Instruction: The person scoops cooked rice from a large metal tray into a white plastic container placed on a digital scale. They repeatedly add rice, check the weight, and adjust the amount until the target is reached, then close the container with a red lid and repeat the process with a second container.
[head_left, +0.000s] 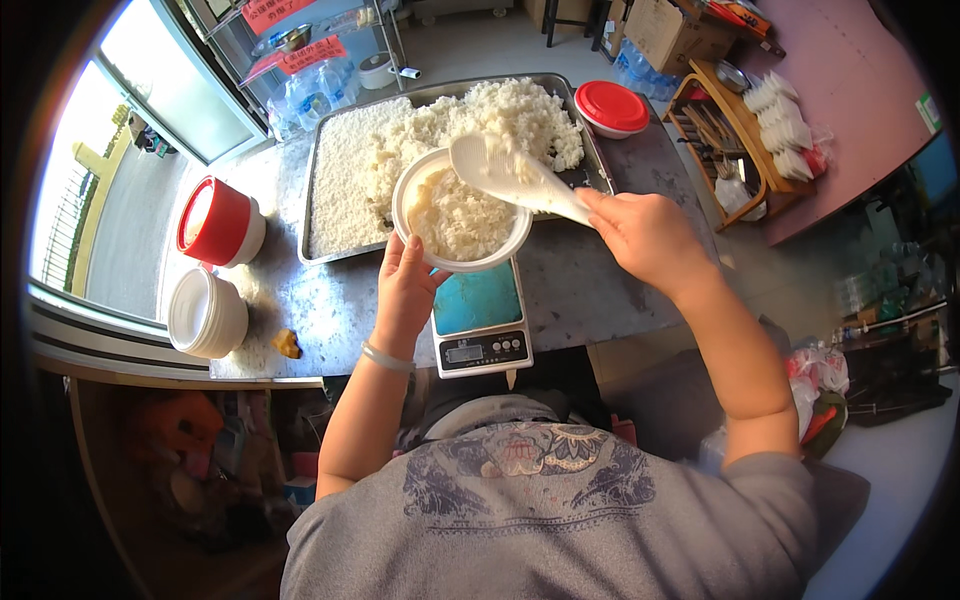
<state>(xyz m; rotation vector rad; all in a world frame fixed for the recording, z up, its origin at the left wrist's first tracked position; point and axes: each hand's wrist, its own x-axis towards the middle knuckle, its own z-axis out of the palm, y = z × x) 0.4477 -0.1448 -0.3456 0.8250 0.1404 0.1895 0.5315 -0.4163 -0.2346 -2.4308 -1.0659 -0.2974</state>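
Observation:
My left hand grips the near left rim of a round white plastic bowl, holding it tilted above the table. Cooked white rice fills much of the bowl. In my right hand is the handle of a white plastic rice paddle; its blade, with grains stuck to it, lies over the bowl's far right rim. Behind the bowl a large metal tray carries a heap of rice, with a flatter layer at its left. A digital kitchen scale with a blue-green platform stands below the bowl, partly covered by it.
At left on the metal table are stacked red lids and stacked white bowls, with a yellowish lump nearby. A red-lidded bowl sits beside the tray's far right corner. Farther right stands a wooden utensil rack.

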